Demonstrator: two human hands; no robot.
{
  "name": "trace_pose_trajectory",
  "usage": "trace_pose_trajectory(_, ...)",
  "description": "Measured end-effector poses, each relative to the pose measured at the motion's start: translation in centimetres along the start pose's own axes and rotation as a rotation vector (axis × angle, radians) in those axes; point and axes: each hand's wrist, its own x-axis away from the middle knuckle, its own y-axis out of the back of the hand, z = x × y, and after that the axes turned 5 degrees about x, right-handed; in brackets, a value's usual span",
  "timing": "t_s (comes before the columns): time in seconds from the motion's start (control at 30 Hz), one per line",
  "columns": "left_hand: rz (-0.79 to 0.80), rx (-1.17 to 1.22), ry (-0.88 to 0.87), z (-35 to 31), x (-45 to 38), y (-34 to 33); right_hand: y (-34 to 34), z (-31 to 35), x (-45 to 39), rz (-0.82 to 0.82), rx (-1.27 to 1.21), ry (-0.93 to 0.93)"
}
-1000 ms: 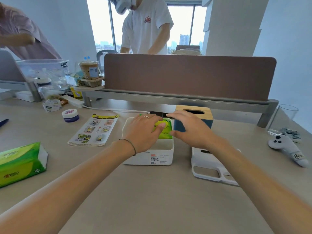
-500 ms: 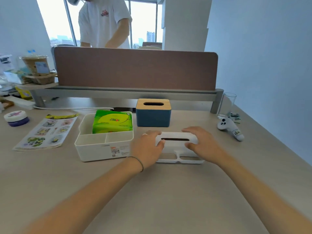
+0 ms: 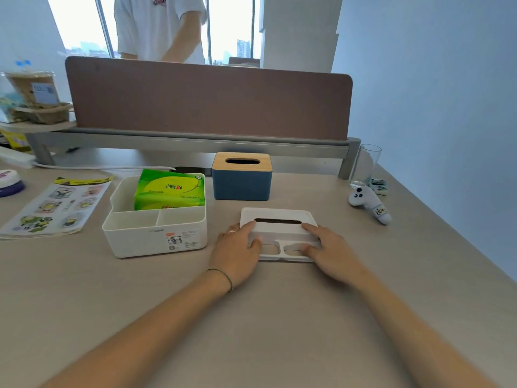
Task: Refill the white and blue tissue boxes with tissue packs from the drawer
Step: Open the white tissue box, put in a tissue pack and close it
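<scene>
Both hands: left hand [image 3: 237, 247] and right hand [image 3: 331, 252] have left the tissue pack and now grip the white lid [image 3: 279, 228], fingers curled on its ends.
Pack: green tissue pack [image 3: 170, 189] sits in the white tissue box [image 3: 156, 242].
Blue tissue box [image 3: 242, 177]: closed, behind.
Meaning: white box is likely ready for lidding.

A beige desk [image 3: 279, 317] fills the lower frame. A brown partition [image 3: 207, 102] on a grey rail [image 3: 195, 144] crosses the middle. Pale blue wall [image 3: 433, 93] occupies the right; bright windows [image 3: 229, 26] and a white column [image 3: 296, 32] stand at top.
</scene>
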Motion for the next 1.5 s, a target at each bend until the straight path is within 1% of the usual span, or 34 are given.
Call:
trace_pose_trajectory(0.1, -0.04, 0.05, -0.001, -0.6, -0.1, 0.4, 0.3, 0.3, 0.1, -0.03, -0.005, 0.005)
trace_pose_trajectory(0.27, -0.127, 0.112, -0.09, -2.4, -0.2, 3.0, 1.9, 1.7, 0.2, -0.133, -0.038, 0.053)
trace_pose_trajectory(0.37, -0.198, 0.088, -0.129, -3.1, -0.4, 5.7, 3.0, 3.9, -0.2, -0.197, -0.072, 0.105)
trace_pose_trajectory(0.53, -0.315, 0.051, -0.127, -2.5, -0.7, 10.7, 3.7, 9.0, -1.1, -0.234, -0.107, 0.204)
trace_pose_trajectory(0.73, -0.388, 0.013, -0.086, 0.2, 0.1, 15.4, 2.5, 14.2, -2.4, -0.235, -0.092, 0.294)
trace_pose_trajectory(0.93, -0.407, 0.019, -0.041, 3.4, 1.2, 18.7, 0.2, 18.7, -2.9, -0.217, -0.091, 0.335)
trace_pose_trajectory(1.07, -0.432, -0.011, -0.009, 6.1, 1.4, 19.8, -1.3, 20.4, -3.1, -0.19, -0.107, 0.369)
trace_pose_trajectory(1.23, -0.45, -0.017, 0.031, 7.9, 1.9, 20.7, -2.9, 22.0, -3.5, -0.164, -0.093, 0.385)
trace_pose_trajectory(1.5, -0.428, -0.017, 0.063, 10.0, 2.2, 20.1, -4.7, 22.7, -3.9, -0.123, -0.014, 0.388)
